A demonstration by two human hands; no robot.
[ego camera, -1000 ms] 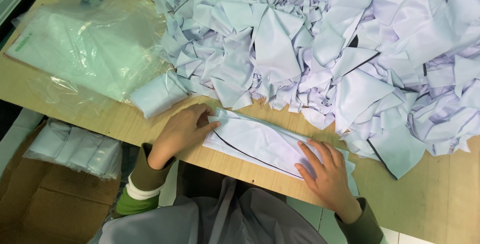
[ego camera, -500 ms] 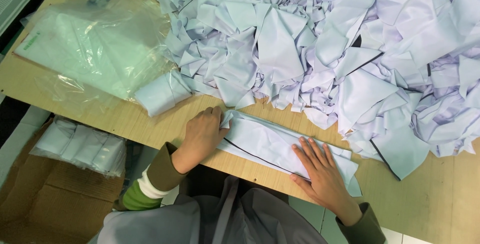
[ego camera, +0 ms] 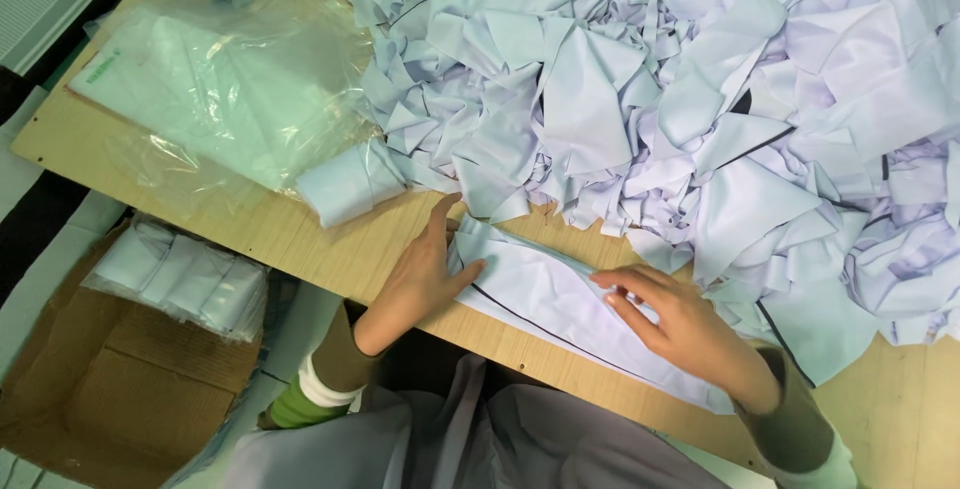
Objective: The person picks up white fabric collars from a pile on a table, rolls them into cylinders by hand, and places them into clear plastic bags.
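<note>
Head cam, looking down at wooden table [ego camera: 330, 249].

Piece in hand: long pale lilac-white fabric strip w/ dark piping [ego camera: 560, 309], lying flat along near table edge, running from centre down to the right.
- Left hand [ego camera: 425, 274]: flat on left end of strip, fingers extended, thumb toward the fold. Pressing, not clasping anything.
- Right hand [ego camera: 680, 324]: on the strip's upper edge near mid-length, fingers curled lightly on the cloth. Looks like a light pinch at the fold; cannot tell if it truly grips.

Progress (judgement): one strip being flattened/folded lengthwise; fold seems partly made at left end, right part lies open. Big heap of same-coloured cut pieces [ego camera: 680, 99] covers far and right side of table, so most of the stock looks unprocessed. One small rolled/folded white bundle [ego camera: 350, 184] sits at heap's left edge, just beside the bag; poss. a finished unit, not sure.

Packages:
- Clear plastic bag [ego camera: 220, 89], upper left on table, holds folded pale green-white cloth; small green print strip on its left side, too small to tell.
- Second clear bag of white folded pieces [ego camera: 185, 279] below table edge, left, resting on brown cardboard box [ego camera: 110, 399].

No signs visible.
</note>
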